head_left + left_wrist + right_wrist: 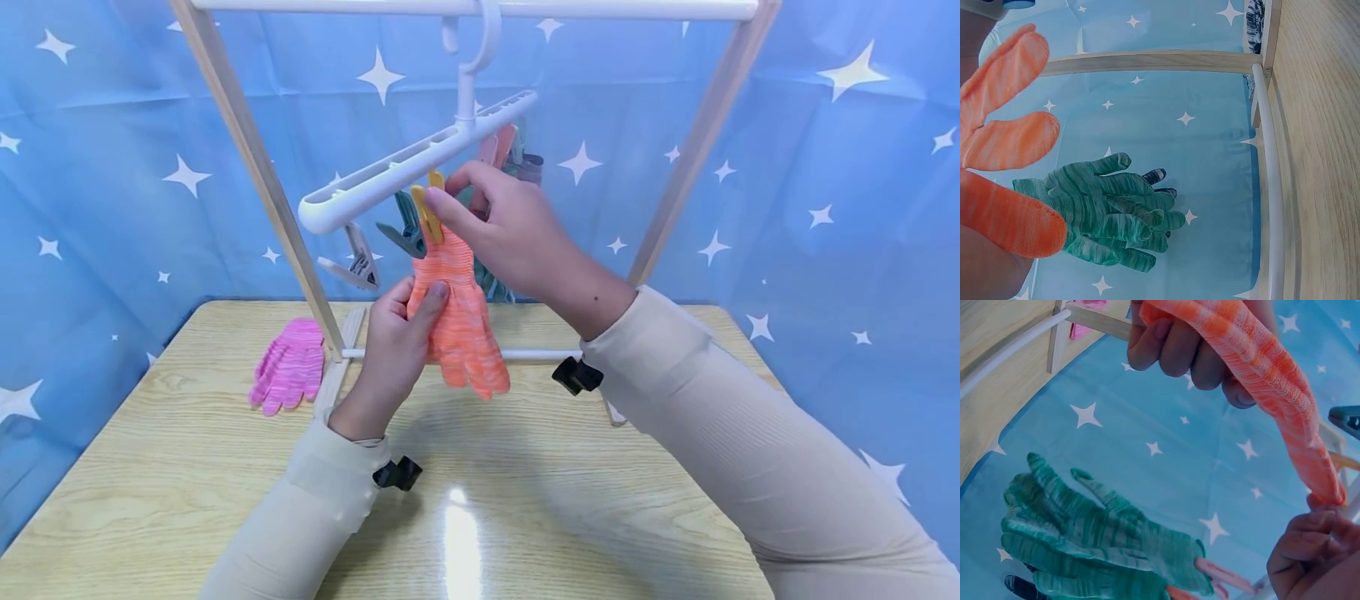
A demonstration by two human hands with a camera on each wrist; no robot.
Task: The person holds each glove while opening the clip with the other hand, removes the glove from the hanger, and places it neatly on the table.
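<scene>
An orange striped knit glove (468,337) hangs fingers down below a white hanger (390,177). My left hand (393,337) grips it below the cuff, thumb in front and fingers curled behind. At the cuff's upper edge, my right hand (517,229) pinches the fabric, as the right wrist view shows. A yellow clothes peg (426,218) sits on the cuff beside my right thumb. Left of it hang a dark green peg (407,227) and a grey peg (362,265). In the left wrist view, the orange glove's fingers (1013,215) partly cover my left hand.
Green striped gloves (1104,544) hang from the hanger's far end by a pink peg (1222,574), with dark glove fingertips behind. A pink glove (288,367) lies on the wooden table (187,467). The hanger hooks over a white bar (622,8) between wooden posts (697,146).
</scene>
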